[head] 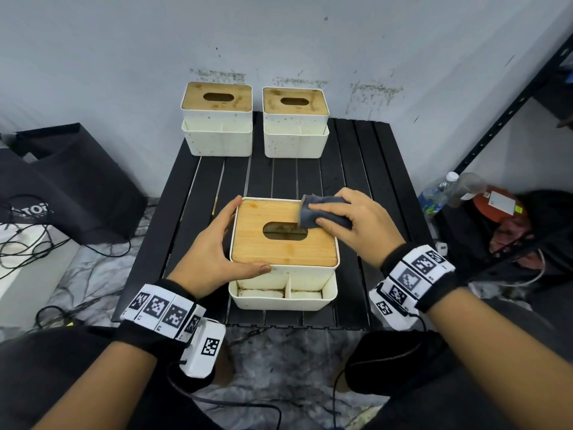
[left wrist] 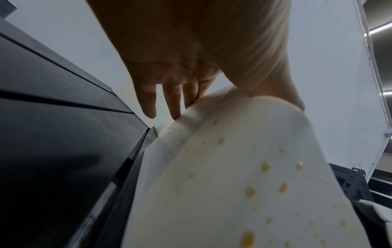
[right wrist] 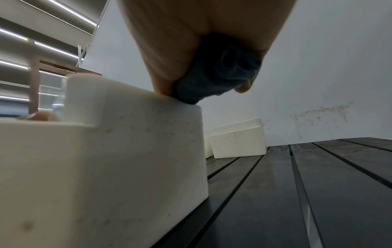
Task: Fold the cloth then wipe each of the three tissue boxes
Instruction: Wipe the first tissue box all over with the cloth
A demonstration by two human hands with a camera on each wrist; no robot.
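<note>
black slatted table (head: 356, 169) | black bag (head: 77, 181) left | cables (head: 18, 249) on floor | plastic bottle (head: 435, 193) right | black shelf (head: 508, 112)

Stained grey wall (head: 124, 57), marbled floor (head: 279, 367), black slatted table (head: 356, 181).

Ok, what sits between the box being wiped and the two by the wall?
Only bare black table slats run from the near box to the far left box and far right box; the head view shows it.
</note>
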